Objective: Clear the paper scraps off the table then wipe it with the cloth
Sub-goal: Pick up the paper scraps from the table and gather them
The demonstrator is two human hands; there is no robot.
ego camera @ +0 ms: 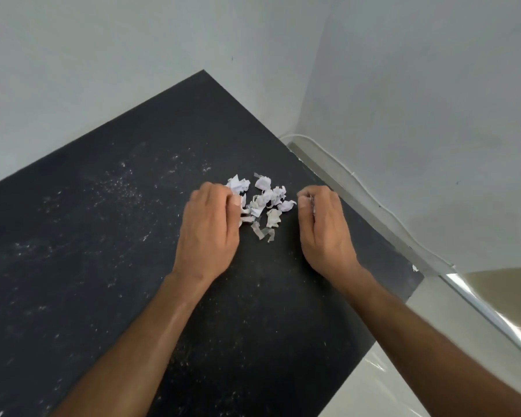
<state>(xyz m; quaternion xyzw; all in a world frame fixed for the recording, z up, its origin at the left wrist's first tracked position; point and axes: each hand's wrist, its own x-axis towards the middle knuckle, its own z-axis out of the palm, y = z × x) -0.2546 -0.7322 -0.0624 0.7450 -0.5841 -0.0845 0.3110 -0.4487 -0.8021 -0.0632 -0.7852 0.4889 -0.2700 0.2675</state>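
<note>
No readable text, labels, brands, nos. or signs anywhere in the frame. The paper scraps at center were crumpled, w/ no legible print on them. The black table showed only pale specks and scuffs, no lettering. Walls at upper left and upper right were blank.

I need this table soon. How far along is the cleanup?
Early. The paper scraps lie in one pile on the black table. The left hand and right hand close around it, the right apparently pinching a bit. Dusty specks remain; no cloth shows, so wiping is left.
</note>
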